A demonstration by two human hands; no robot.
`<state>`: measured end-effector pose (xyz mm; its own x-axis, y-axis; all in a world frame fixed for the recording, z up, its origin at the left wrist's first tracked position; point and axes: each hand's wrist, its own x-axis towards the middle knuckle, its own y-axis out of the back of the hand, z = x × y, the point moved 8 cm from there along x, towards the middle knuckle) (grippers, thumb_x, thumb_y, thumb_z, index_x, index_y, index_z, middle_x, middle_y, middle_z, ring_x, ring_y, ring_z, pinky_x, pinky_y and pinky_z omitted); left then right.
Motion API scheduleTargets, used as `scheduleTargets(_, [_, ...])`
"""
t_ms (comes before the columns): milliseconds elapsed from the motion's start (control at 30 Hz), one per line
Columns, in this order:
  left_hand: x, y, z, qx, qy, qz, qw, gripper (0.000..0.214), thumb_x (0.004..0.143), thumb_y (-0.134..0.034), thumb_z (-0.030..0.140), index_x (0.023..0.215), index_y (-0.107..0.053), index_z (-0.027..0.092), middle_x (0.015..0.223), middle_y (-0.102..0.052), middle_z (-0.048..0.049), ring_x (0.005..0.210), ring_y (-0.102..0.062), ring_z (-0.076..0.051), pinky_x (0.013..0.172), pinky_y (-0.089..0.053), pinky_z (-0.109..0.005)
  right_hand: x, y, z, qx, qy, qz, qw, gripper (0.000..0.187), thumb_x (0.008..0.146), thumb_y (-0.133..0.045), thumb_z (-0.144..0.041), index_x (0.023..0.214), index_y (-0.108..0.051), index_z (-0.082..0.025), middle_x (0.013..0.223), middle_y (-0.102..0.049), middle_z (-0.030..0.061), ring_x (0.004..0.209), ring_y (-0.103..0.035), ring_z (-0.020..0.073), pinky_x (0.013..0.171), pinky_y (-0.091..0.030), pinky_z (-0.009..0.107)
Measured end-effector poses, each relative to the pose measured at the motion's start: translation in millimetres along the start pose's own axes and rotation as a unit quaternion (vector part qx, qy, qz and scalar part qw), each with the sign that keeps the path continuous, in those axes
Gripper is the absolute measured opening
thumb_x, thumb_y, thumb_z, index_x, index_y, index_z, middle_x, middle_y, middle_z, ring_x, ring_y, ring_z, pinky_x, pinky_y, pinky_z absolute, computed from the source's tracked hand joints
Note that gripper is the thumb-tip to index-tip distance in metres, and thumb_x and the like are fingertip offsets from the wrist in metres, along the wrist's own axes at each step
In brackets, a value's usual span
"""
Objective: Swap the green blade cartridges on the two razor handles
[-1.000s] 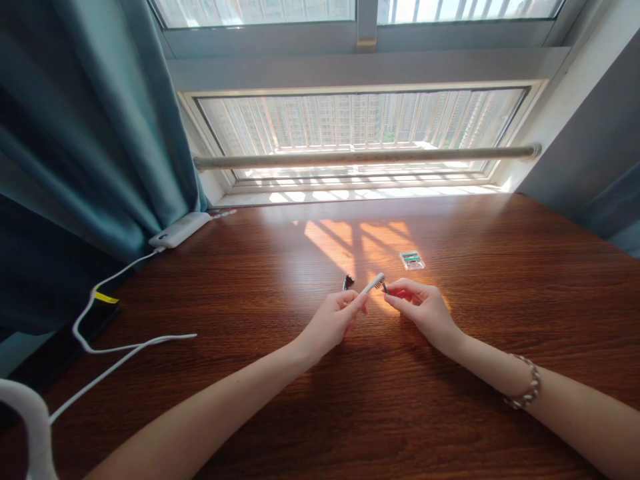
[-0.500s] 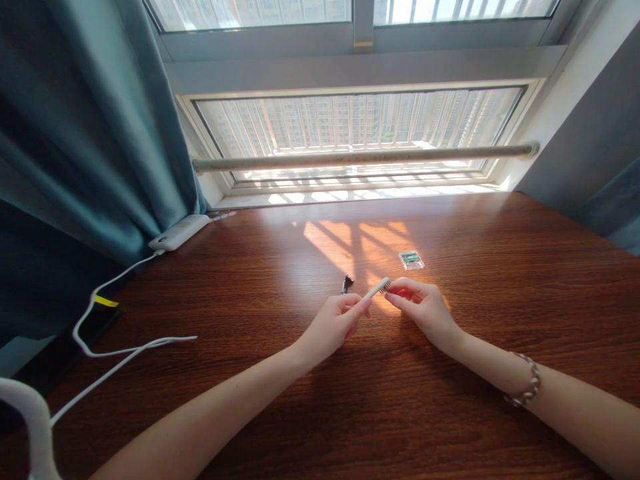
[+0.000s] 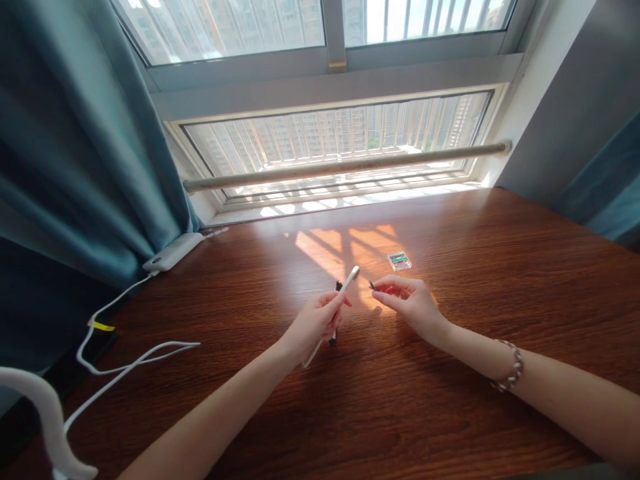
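My left hand (image 3: 320,317) is closed round the handle of a slim white tool (image 3: 349,280), whose far end carries short dark teeth; it resembles an eyebrow razor. To its right, my right hand (image 3: 413,303) pinches a small dark piece (image 3: 373,286) between thumb and fingertips, apart from the white tool. Behind the left hand lies a slim black tool (image 3: 339,286) on the table, partly covered by the fingers. A small clear case (image 3: 399,261) with green strips inside lies beyond the right hand.
The brown wooden table (image 3: 450,400) reaches to the window. At the left, a white power bank (image 3: 173,255) is joined to a white cable (image 3: 113,298) beside the blue curtain (image 3: 100,120). A curved white object (image 3: 45,413) stands at the lower left edge.
My hands have moved apart. The small dark piece now shows in my right fingers, away from the white tool's head. The camera view has shifted and tilted slightly.
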<state>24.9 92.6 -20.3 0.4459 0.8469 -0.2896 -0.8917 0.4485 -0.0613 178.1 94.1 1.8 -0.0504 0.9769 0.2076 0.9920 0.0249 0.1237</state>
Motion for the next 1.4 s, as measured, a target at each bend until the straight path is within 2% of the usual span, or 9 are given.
scheduleTargets(167, [2.1,-4.0,2.1,-0.017,-0.012,-0.001,1.0,0.028,0.075,-0.055,0.037,0.089,-0.05,0.014,0.057,-0.047,0.0054,0.041,-0.038,-0.004,0.039,-0.028,-0.016,24.2,40.5,12.5,0.017,0.009,0.125,0.992,0.028,0.063,-0.069,-0.039,0.08,-0.068,-0.017,0.077,-0.067,0.0044,0.071,-0.06,0.0168,0.068,-0.047,0.031])
scheduleTargets(267, [5.5,-15.7,2.0,0.012,-0.005,-0.016,1.0,0.028,0.078,-0.051,0.041,0.088,-0.045,0.015,0.06,-0.055,0.002,0.044,-0.049,-0.008,0.043,-0.038,-0.02,39.7,61.9,21.5,0.021,0.015,0.157,0.987,0.029,0.066,-0.066,-0.039,0.081,-0.067,-0.015,0.077,-0.067,0.0056,0.071,-0.061,0.0169,0.067,-0.047,0.031])
scheduleTargets(467, [25.7,-38.5,-6.7,0.219,0.02,-0.021,0.975,0.027,0.086,-0.022,0.037,0.077,-0.039,0.018,0.052,-0.058,-0.0015,0.041,-0.056,-0.014,0.038,-0.038,-0.022,56.8,94.3,40.3,-0.019,0.023,0.189,0.981,0.033,0.066,-0.064,-0.039,0.085,-0.066,-0.013,0.079,-0.067,0.0073,0.07,-0.06,0.0172,0.064,-0.047,0.03])
scheduleTargets(567, [38.2,-43.3,-7.6,0.299,0.008,-0.011,0.954,0.034,0.085,-0.023,0.038,0.071,-0.045,0.018,0.047,-0.057,-0.002,0.038,-0.054,-0.015,0.037,-0.036,-0.022,60.6,103.4,49.9,-0.065,0.025,0.193,0.979,0.036,0.066,-0.063,-0.041,0.087,-0.066,-0.012,0.076,-0.066,0.0079,0.066,-0.059,0.0176,0.06,-0.046,0.031])
scheduleTargets(667, [46.9,-43.1,-3.6,0.371,-0.008,0.018,0.929,0.041,0.083,-0.029,0.04,0.055,-0.048,0.017,0.041,-0.052,-0.0025,0.037,-0.05,-0.014,0.04,-0.035,-0.023,65.7,101.7,54.3,-0.108,0.036,0.158,0.981,0.031,0.067,-0.062,-0.04,0.082,-0.067,-0.013,0.077,-0.066,0.008,0.067,-0.059,0.018,0.061,-0.046,0.032])
scheduleTargets(800, [51.6,-41.4,4.5,0.466,-0.036,0.065,0.881,0.044,0.08,-0.037,0.038,0.043,-0.047,0.018,0.04,-0.049,-0.004,0.043,-0.051,-0.016,0.049,-0.036,-0.026,72.8,86.1,49.0,-0.159,0.08,0.058,0.982,0.013,0.059,-0.069,-0.031,0.064,-0.069,-0.019,0.087,-0.065,0.0061,0.081,-0.06,0.0195,0.075,-0.045,0.033])
scheduleTargets(1033, [53.6,-38.9,6.2,0.564,-0.063,0.098,0.818,0.038,0.078,-0.04,0.037,0.051,-0.057,0.016,0.058,-0.059,-0.0111,0.061,-0.058,-0.023,0.057,-0.038,-0.03,70.6,70.7,45.3,-0.215,0.115,-0.045,0.969,0.005,0.054,-0.073,-0.023,0.058,-0.069,-0.022,0.109,-0.06,0.0054,0.099,-0.056,0.024,0.091,-0.038,0.039])
scheduleTargets(1300, [60.0,-38.2,21.9,0.599,-0.111,0.083,0.788,0.038,0.076,-0.047,0.045,0.052,-0.057,0.017,0.055,-0.056,-0.0068,0.058,-0.055,-0.021,0.057,-0.038,-0.029,65.9,59.8,49.8,-0.213,0.109,-0.111,0.964,0.005,0.06,-0.07,-0.025,0.064,-0.069,-0.022,0.108,-0.061,0.0052,0.096,-0.058,0.0216,0.087,-0.042,0.036])
scheduleTargets(1400, [70.7,-33.3,33.6,0.597,-0.154,0.101,0.781,0.032,0.076,-0.049,0.047,0.068,-0.059,0.018,0.066,-0.058,-0.0062,0.068,-0.055,-0.022,0.066,-0.039,-0.032,63.4,54.7,48.2,-0.199,0.109,-0.14,0.964,0.005,0.061,-0.069,-0.025,0.065,-0.069,-0.021,0.105,-0.063,0.0049,0.093,-0.06,0.0203,0.082,-0.044,0.033])
